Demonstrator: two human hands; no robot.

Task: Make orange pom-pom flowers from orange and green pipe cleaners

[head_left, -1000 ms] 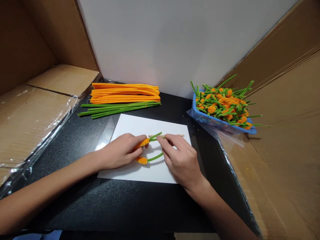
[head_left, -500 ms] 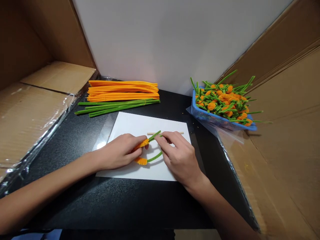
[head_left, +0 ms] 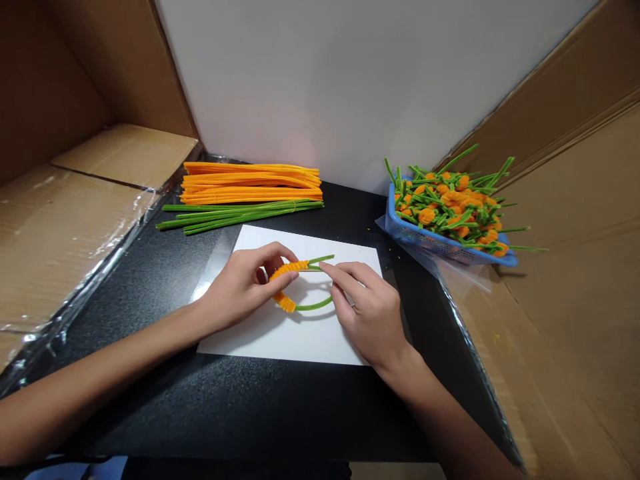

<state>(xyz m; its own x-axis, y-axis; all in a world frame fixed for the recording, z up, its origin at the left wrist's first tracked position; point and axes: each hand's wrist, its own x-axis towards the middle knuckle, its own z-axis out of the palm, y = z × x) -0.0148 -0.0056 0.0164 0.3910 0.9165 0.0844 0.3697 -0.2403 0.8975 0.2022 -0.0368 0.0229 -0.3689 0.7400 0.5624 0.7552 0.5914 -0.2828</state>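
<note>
1 blue basket [head_left: 425,243] upper right; 1 orange bundle [head_left: 250,180], 1 green bundle [head_left: 273,209] upper left. left hand [head_left: 250,277] pinches orange coil [head_left: 291,267]; right hand [head_left: 370,303] grips green stem [head_left: 314,307], hiding part.

Paper [head_left: 260,343] on table [head_left: 225,400]; loop [head_left: 287,303] over paper's middle, between left hand [head_left: 245,283] at paper's left part and right hand [head_left: 370,310] at its right; rear bundle [head_left: 250,179] behind paper, toward left; front bundle [head_left: 235,217] between rear bundle and paper; basket [head_left: 425,239] right of and behind paper, pieces [head_left: 453,200] in it; bag [head_left: 465,277] partly under basket, right of paper; wall [head_left: 300,80] behind paper; cardboard [head_left: 75,220] left and right of paper, well apart
</note>
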